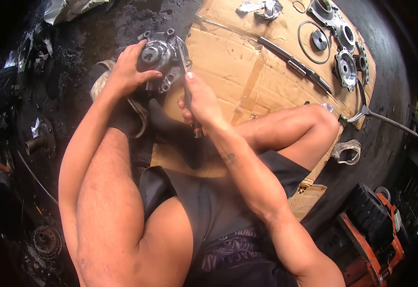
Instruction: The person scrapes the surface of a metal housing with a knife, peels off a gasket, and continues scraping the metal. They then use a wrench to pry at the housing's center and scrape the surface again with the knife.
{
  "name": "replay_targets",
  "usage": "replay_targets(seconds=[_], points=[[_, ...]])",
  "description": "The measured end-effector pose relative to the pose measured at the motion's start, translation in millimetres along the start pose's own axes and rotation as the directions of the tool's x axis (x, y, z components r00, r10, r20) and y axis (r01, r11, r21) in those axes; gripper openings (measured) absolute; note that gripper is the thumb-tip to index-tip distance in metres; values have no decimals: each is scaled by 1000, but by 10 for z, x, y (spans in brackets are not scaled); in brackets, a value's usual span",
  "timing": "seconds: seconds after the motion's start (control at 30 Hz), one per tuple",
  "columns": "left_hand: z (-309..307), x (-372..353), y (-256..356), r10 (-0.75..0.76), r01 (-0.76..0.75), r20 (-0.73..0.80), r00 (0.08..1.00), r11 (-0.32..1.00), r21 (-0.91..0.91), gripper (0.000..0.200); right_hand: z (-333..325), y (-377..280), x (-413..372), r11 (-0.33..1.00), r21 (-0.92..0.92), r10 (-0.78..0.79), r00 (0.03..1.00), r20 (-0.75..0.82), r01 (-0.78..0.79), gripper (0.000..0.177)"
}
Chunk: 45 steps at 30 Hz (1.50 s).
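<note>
Metal housing (157, 56), one tool (183, 58), two hands (128, 71) (201, 101).

Shows dark floor (391, 86) under taped cardboard (223, 62), bearing a shaft (295, 65), a crumpled scrap (266, 8), metal housings (346, 70), and a disc (319, 40) inside a ring (299, 37).

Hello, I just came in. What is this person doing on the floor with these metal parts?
The person sits with the left hand steadying a metal housing. The right hand grips a thin-bladed tool, its blade at the housing's edge; whether they touch is hard to tell. Beside them, a long metal shaft, a large thin ring and a round flanged cover lie on flattened cardboard.
</note>
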<state>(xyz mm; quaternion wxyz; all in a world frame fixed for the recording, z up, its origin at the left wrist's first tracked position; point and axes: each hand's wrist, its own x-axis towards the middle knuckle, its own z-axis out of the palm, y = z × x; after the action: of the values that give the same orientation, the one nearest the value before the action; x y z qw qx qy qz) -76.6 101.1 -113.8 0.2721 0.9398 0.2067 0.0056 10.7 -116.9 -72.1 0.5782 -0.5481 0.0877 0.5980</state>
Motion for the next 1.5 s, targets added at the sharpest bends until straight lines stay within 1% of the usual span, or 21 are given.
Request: replay_targets(seconds=[0.13,0.2,0.23,0.3,0.33,0.4,0.43,0.5,0.6,0.67,0.8,0.9,0.93,1.0,1.13,1.23,1.3,1.33,1.4,1.43,1.5], points=[[24,-34,-12,5,-5,3,1000,1000,-2,98,39,-10,-47,997,-73,-20,999,26,22,45],[1,-12,-14,8,-8,-6,1000,1000,-3,98,28,-1,39,995,-98,-26,999,-33,23,46],[4,-15,-6,12,-12,-4,1000,1000,-7,98,21,6,18,995,-97,-25,999,-33,22,46],[11,-17,-12,7,-7,-9,1000,1000,-11,98,10,10,-34,995,-49,-86,996,12,86,51],[17,-26,-11,7,-7,-15,1000,1000,-1,98,7,36,-21,995,-52,-80,997,13,80,51],[6,-19,13,12,-12,-26,1000,1000,12,97,0,65,34,996,-79,-32,999,-34,29,52],[-7,-11,22,1,-1,-10,1000,1000,-3,97,-6,65,44,996,-84,-38,999,-29,35,52],[-5,-24,22,-25,25,7,1000,999,-21,96,-30,106,19,983,-115,-142,990,28,144,47],[13,-24,0,-25,25,-9,1000,999,-30,96,-115,80,-19,985,-124,-115,991,63,122,44],[32,-34,-17,1,-2,-28,1000,1000,-24,95,-177,0,-18,985,-131,-103,989,105,117,42],[11,-51,22,-50,50,-8,999,998,-43,97,-286,-78,-4,988,-121,-81,986,145,99,39],[8,-54,27,-76,76,3,997,997,-33,99,-284,-93,47,933,-288,-192,975,111,217,34],[17,-48,10,-75,75,9,997,997,-24,100,-257,-105,46,932,-291,-190,975,119,217,34],[16,-40,9,-80,81,2,997,997,-22,100,-198,-130,33,905,-355,-225,972,67,234,31],[16,-56,34,-93,93,15,996,995,-25,101,-149,-85,31,901,-384,-185,980,75,200,28],[19,-68,35,-73,72,-11,997,997,-35,101,-136,-70,29,903,-382,-183,980,76,198,26],[5,-58,47,-72,72,4,997,996,-44,101,-129,-95,10,907,-389,-132,986,107,163,24],[13,-56,42,-69,69,1,998,997,-44,101,-135,-89,11,905,-390,-135,985,106,167,24],[26,-53,24,-68,68,-8,998,997,-24,101,-147,-73,27,924,-349,-146,988,47,153,24],[28,-49,18,-69,69,-10,998,997,-23,101,-152,-74,21,924,-350,-147,988,48,155,24],[36,-52,15,-57,57,-13,998,998,-26,101,-168,-66,-1,904,-398,-126,987,98,154,19]])
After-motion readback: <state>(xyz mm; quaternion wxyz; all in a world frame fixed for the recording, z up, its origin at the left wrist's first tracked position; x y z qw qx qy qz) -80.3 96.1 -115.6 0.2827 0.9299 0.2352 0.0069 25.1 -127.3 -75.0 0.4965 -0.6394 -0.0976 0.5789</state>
